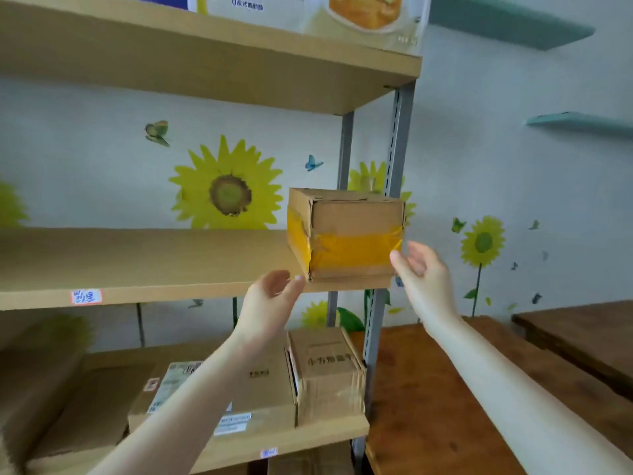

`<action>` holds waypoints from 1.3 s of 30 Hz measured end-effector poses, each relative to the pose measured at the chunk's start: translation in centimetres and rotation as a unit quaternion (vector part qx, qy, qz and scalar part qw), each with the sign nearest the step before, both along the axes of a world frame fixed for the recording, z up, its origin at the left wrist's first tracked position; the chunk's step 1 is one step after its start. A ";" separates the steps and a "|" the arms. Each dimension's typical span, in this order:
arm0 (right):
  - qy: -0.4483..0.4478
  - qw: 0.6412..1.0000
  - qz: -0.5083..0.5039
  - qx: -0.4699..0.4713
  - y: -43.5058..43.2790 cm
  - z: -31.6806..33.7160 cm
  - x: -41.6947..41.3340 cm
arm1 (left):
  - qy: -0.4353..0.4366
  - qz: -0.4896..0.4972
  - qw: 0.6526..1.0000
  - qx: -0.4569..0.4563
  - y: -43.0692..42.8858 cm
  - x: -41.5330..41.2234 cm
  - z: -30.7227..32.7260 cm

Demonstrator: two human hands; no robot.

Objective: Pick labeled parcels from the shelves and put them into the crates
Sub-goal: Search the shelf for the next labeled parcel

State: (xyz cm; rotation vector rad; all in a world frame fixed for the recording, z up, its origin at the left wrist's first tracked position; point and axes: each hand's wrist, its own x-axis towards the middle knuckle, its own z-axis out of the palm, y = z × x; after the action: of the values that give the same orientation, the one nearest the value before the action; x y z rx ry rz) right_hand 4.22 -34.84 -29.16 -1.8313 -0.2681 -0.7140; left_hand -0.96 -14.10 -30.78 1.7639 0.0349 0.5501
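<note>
Cardboard parcel with yellow tape (346, 234) (no legible label) sits between our spread-fingered left hand (270, 299) and right hand (421, 272).

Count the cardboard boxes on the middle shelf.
1: the yellow-taped box at the right end of the middle shelf, between both open hands. The shelf's left part runs out of frame.

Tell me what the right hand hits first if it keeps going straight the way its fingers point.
Probably the right side of the taped box. The right hand is open beside it, fingers aimed up-left; depth is unclear.
</note>
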 end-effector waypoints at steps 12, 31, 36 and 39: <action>-0.020 0.997 0.070 0.022 1.0 6.4 11.0 | -0.017 0.006 0.998 -0.060 -0.8 8.1 3.1; 0.156 0.955 0.217 0.130 7.5 8.5 7.1 | -0.126 0.032 0.990 -0.049 3.7 6.3 6.1; 0.193 0.945 0.215 0.156 8.6 9.6 7.7 | -0.070 -0.114 0.985 -0.104 4.9 6.0 5.3; 0.183 0.928 0.233 0.225 7.3 8.8 7.9 | -0.052 -0.103 0.988 -0.107 6.0 6.2 5.1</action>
State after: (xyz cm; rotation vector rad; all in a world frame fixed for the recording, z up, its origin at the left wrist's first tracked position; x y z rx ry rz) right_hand 12.10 -27.54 -20.33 -1.3498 -0.2526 -0.0788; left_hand 5.22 -8.09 -25.72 1.5065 -0.1538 0.4693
